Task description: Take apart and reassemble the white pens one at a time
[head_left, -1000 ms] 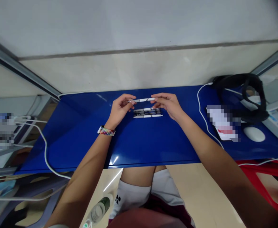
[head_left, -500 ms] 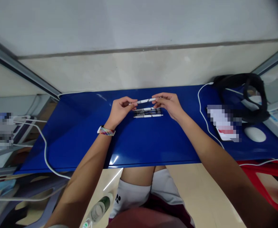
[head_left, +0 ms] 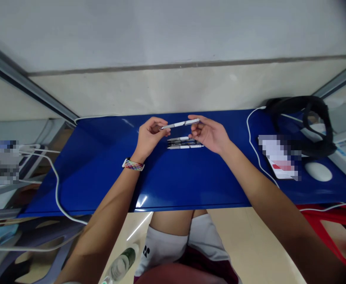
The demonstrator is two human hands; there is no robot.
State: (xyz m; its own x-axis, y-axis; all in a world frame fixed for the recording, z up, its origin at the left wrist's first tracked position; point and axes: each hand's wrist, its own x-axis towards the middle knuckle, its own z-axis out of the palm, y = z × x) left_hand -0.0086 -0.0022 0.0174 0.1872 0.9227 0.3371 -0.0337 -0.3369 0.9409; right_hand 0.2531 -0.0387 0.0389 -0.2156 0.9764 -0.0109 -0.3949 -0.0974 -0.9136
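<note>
A white-and-grey pen [head_left: 178, 124] is held above the desk, its right end slightly higher. My left hand [head_left: 152, 136] pinches it near the tip between thumb and fingers. My right hand [head_left: 211, 134] is at the clip end, fingers loosely curled and apart; the pen's end shows in front of the index finger, seemingly touching it. Just below, several similar pens [head_left: 184, 146] lie side by side on the blue desk [head_left: 173, 177], their right ends partly hidden by my right hand.
On the right are a phone [head_left: 279, 157] with a blurred screen, a white mouse [head_left: 318, 172] and a black strap-like headset [head_left: 303, 126]. A white cable [head_left: 251, 142] runs beside the phone. Below the desk's front edge, a clear bottle [head_left: 121, 265] stands at lower left, and a red chair [head_left: 323, 228] at right.
My right hand has loosened and turned, so the pen's clip end now shows in front of its fingers. The pen has tilted up slightly at the right. My left hand keeps its pinch.
</note>
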